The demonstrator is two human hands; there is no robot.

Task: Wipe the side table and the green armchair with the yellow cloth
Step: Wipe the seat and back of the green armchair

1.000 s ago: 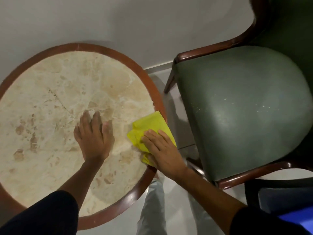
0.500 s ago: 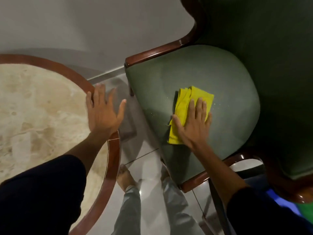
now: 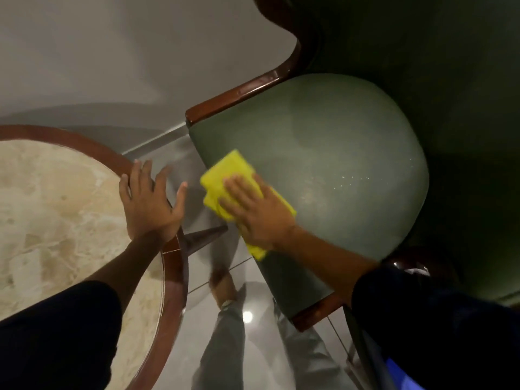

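Fingers of right hand apparently flat atop yellow cloth.

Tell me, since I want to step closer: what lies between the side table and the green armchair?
Head view: bare tiled floor, with the person's feet lower in that gap.

Home sitting room — green armchair, marble side table, tiled floor

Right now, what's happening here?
A person is wiping the green armchair seat. The right hand presses the folded yellow cloth flat near the seat's front left edge. The left hand, open and empty, braces on the wooden rim of the round side table beside it.
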